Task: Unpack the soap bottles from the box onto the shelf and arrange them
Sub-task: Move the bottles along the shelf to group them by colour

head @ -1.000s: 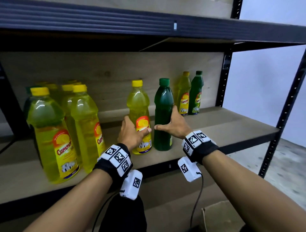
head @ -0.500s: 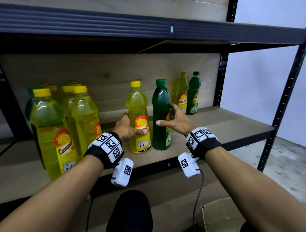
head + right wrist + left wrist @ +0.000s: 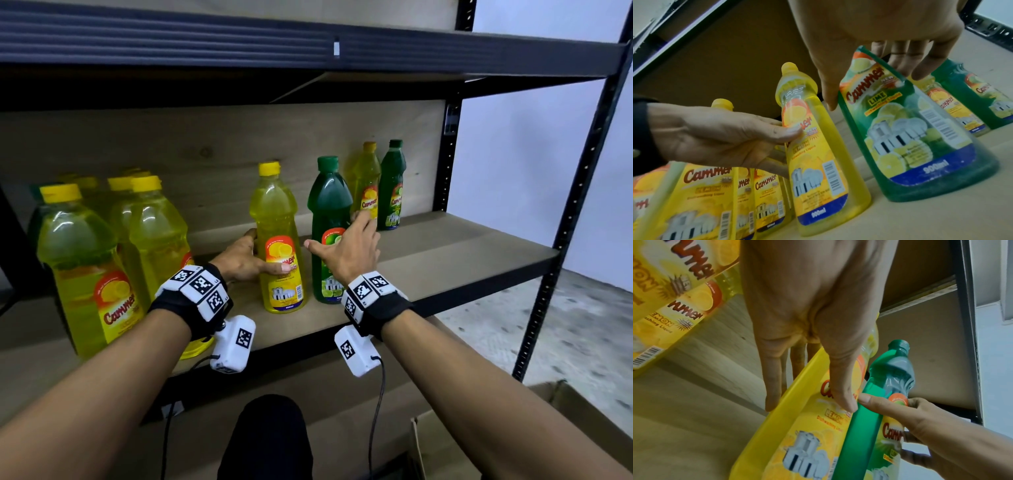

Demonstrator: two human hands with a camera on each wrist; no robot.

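A yellow soap bottle (image 3: 276, 219) and a dark green soap bottle (image 3: 329, 202) stand upright side by side on the wooden shelf board (image 3: 445, 253), a small gap between them. My left hand (image 3: 265, 253) holds the yellow bottle (image 3: 818, 159), thumb on its front label and fingers behind it. My right hand (image 3: 334, 231) grips the green bottle (image 3: 906, 146), thumb on its left side and fingers curled round the back. In the left wrist view my left hand (image 3: 809, 402) lies along the yellow bottle (image 3: 807, 443), beside the green bottle (image 3: 865, 426).
Several large yellow bottles (image 3: 82, 260) crowd the shelf's left. A smaller yellow bottle (image 3: 370, 185) and a green bottle (image 3: 394, 181) stand at the back right. The upper shelf beam (image 3: 308, 44) hangs overhead. An open cardboard box (image 3: 561, 428) sits on the floor, lower right.
The green bottle has been turned under my right hand, and its label now faces front. My left hand stays on the yellow bottle.
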